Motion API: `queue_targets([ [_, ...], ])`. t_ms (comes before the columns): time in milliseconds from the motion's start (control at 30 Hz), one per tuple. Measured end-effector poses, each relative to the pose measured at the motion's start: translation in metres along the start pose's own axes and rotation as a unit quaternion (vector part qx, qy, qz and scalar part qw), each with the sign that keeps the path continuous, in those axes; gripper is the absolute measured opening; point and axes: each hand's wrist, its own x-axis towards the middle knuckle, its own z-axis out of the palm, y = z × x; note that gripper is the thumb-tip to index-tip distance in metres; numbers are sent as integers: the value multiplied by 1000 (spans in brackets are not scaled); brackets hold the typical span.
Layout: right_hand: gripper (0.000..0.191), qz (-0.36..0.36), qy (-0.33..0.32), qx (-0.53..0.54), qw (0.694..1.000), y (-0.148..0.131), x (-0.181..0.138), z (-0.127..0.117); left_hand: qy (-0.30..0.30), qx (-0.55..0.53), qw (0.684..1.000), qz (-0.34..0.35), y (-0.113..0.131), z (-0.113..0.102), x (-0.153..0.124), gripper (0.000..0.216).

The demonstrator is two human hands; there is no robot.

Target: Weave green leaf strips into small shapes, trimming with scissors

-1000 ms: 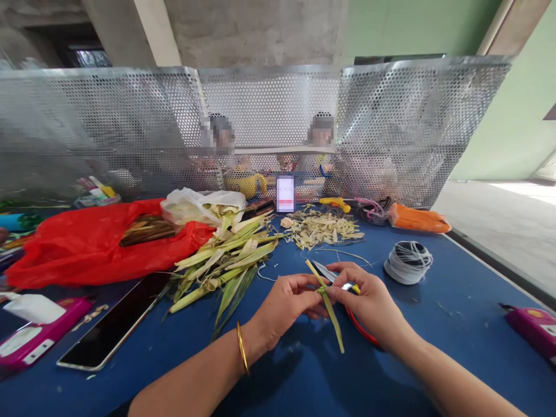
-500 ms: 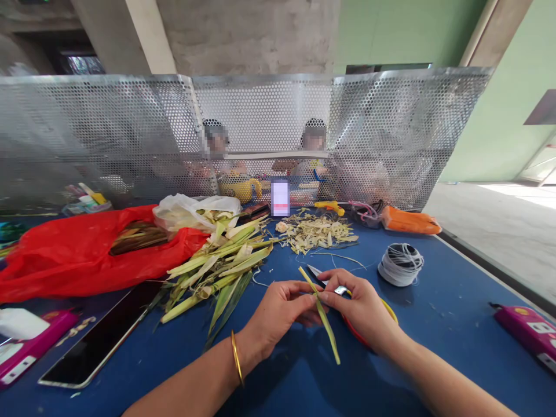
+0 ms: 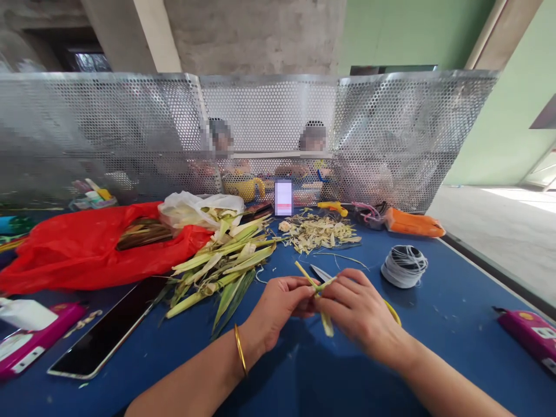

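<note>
L hand, R hand hold grn strip.

Leaf strip is pale yellow-green, leaf pile at left green and straw, scraps far cream, thread at right whitish-grey, tabletop blue, bag at left red, packet far right orange, bangle gold, far panel silver-grey, hole-dotted.

Daylight is brightening the concrete floor at right, glare is streaking the perforated metal partition, shadows are darkening the bench beneath the hands, wide-angle distortion is stretching the edges.
</note>
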Motion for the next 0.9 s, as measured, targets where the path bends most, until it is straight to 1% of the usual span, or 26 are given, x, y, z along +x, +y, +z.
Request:
queue_targets([
  [67,24,67,46,58,995,0,-1,2,-17,38,999,-7,0,2,-3,27],
  [133,17,164,69,142,974,0,-1,4,-38,82,996,-13,2,2,-6,23],
  [200,15,238,46,243,939,1,0,6,-61,117,991,-25,4,1,-8,21],
  [233,15,257,30,288,922,1,0,6,-73,125,989,-33,5,0,-9,19],
  [267,15,264,15,323,909,1,1,6,-86,127,987,-41,6,-1,-9,18],
  [333,13,267,0,363,893,0,2,6,-107,119,986,-53,6,-2,-10,17],
  [467,12,293,15,391,872,-2,2,6,-110,100,988,-51,7,-3,-10,16],
  [533,16,318,43,421,849,-2,3,7,-100,106,989,-9,9,-5,-10,21],
  [600,22,344,87,458,815,-1,4,7,-100,110,987,58,11,-7,-10,27],
  [633,25,356,110,474,798,-1,4,7,-105,111,984,90,11,-8,-9,26],
  [700,26,375,142,491,773,0,5,6,-112,101,981,119,9,-8,-7,26],
  [733,26,382,149,494,766,0,6,6,-109,90,983,119,7,-6,-6,28],
  [800,27,385,155,497,762,-2,6,8,-88,48,990,104,1,-1,-3,26],
  [900,26,369,162,490,773,-5,3,13,-68,-26,994,87,-9,9,-2,25],
])
